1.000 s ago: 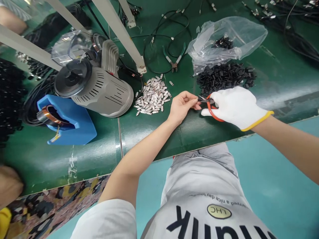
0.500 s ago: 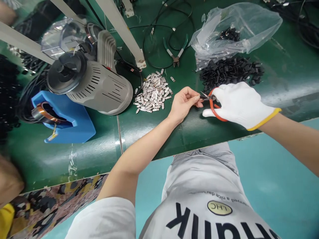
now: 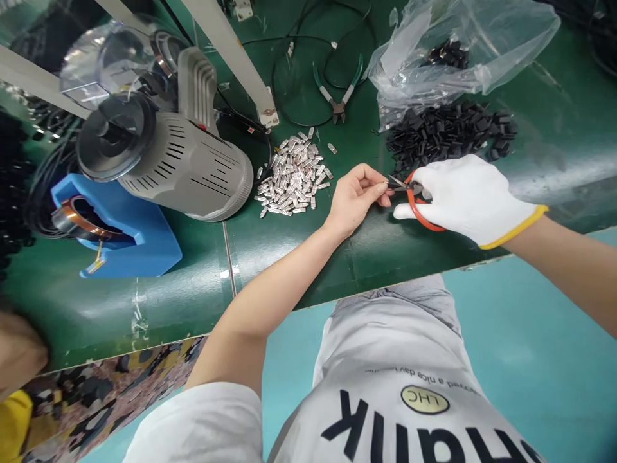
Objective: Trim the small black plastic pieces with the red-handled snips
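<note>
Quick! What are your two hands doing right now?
Left hand: closed, pinching by the scissor blades; what it holds is too small to tell.
Right hand: closed, gloved, holding red-handled scissors.

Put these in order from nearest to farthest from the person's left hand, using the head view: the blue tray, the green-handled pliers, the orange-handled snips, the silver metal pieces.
From the left hand:
1. Orange-handled snips, just right of its fingertips, in the gloved right hand.
2. Silver metal pieces, a heap to its left.
3. Green-handled pliers, farther up the bench.
4. Blue tray, far left.
</note>
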Tool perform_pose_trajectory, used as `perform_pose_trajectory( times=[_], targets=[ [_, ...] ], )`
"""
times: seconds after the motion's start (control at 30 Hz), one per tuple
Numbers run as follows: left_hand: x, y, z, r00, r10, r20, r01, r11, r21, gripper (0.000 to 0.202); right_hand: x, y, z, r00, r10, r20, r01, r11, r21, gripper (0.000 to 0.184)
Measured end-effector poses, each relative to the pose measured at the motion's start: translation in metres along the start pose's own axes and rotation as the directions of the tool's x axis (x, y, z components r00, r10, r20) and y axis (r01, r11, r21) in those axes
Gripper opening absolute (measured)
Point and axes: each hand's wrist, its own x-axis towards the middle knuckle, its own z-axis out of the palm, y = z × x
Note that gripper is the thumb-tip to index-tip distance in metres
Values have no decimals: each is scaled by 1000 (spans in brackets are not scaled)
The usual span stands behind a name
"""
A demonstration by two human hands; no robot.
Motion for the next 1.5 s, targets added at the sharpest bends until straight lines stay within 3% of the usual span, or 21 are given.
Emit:
perform_pose_trajectory(
  times=[0.17, 0.3, 0.47, 0.83, 1.13, 1.5],
  targets=[
    [-1, 2, 1, 1000, -26, -14, 26, 1000, 4, 51, -4, 2, 11, 997, 73, -2, -73, 996, -57, 78],
    [-1, 3, 1, 999, -35, -23, 34, 999, -19, 50, -6, 2, 16, 998, 62, 2, -61, 991, -118, 84],
    [-1, 4, 1, 998, -51, -39, 49, 998, -37, 48, -6, 0, 13, 999, 25, 37, -21, 996, -87, 87],
    [-2, 5, 4, 999, -26, 25, 26, 1000, -6, 50, -14, -10, 5, 993, 115, -12, -115, 991, -68, 79],
    [-2, 5, 4, 997, 0, 75, -4, 999, 52, 53, -14, -9, -3, 998, 66, -5, -66, 997, -33, 73],
    [-2, 6, 3, 998, -11, 60, 10, 1000, 19, 53, -12, -10, 14, 999, 39, -29, -43, 988, -150, 78]
  ],
)
